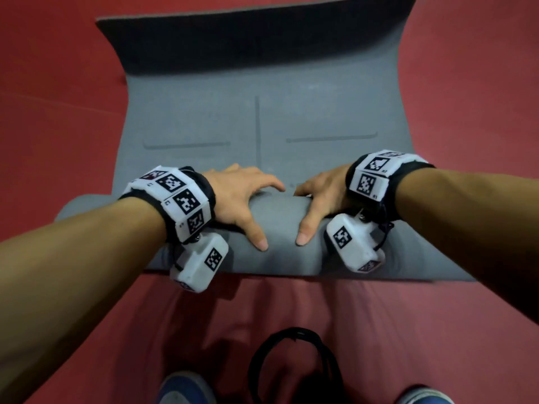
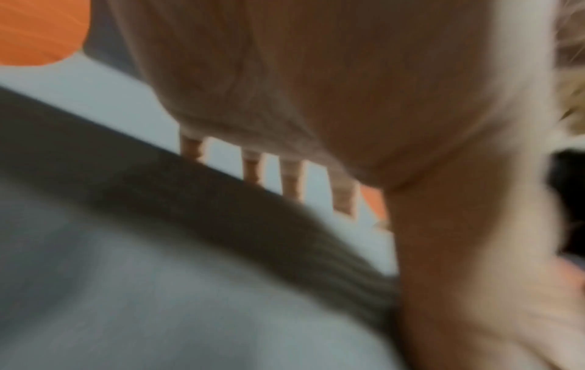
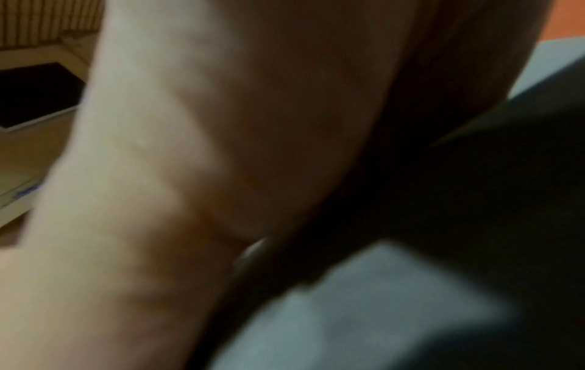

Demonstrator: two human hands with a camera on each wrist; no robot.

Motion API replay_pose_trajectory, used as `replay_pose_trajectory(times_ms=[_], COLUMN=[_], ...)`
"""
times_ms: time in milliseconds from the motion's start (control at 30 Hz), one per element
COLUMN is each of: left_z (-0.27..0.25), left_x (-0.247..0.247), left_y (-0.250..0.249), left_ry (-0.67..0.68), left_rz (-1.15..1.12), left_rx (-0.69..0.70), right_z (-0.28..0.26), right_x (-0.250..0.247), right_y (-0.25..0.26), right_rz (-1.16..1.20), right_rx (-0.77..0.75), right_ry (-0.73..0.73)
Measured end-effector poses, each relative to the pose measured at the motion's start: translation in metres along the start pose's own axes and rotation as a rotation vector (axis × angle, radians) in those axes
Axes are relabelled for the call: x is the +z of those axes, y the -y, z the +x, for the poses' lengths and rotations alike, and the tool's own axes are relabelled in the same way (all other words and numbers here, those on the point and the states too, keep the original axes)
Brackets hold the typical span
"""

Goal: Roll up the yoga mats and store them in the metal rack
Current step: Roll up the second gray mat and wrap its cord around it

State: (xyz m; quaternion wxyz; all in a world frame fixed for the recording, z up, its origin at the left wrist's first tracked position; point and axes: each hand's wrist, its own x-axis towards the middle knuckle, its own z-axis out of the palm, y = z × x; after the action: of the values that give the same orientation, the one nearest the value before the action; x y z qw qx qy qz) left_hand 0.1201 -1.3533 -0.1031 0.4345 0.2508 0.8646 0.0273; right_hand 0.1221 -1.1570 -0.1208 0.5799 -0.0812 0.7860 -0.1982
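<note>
Behind left hand (image 1: 242, 199) and right hand (image 1: 320, 193), black wristbands (image 1: 400, 186) carry white coded tags (image 1: 186, 202) and camera boxes (image 1: 201, 262).

Left grip (image 1: 239, 199), right grip (image 1: 323, 196) side by side, palms down, thumbs splayed
</note>
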Motion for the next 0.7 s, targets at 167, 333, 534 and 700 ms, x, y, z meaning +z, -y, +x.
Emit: replay_pose_trajectory(times_ms=[167,333,534,700], left_z=[-0.003,0.014,0.031,0.033], left_x=[-0.006,0.009,-0.019,-0.019], left_y=[-0.016,-0.029,-0.019,-0.018], left_ry=[-0.221,-0.262,-0.228,-0.226], left_rz=[0.057,0.277,0.147,0.159], left_rx=[0.045,-0.038,-0.029,-0.051], right_z=[-0.01,-0.005,-0.024,-0.057], right_x=[-0.027,-0.028,-0.022,-0.025], right_y=[-0.011,-0.007,-0.061,-0.117], right_rz=[-0.031,-0.248,-0.205,0.364], right_rx=[0.023,0.01,0.394,0.748], right_ry=[-0.462,-0.747,-1.09,-0.973])
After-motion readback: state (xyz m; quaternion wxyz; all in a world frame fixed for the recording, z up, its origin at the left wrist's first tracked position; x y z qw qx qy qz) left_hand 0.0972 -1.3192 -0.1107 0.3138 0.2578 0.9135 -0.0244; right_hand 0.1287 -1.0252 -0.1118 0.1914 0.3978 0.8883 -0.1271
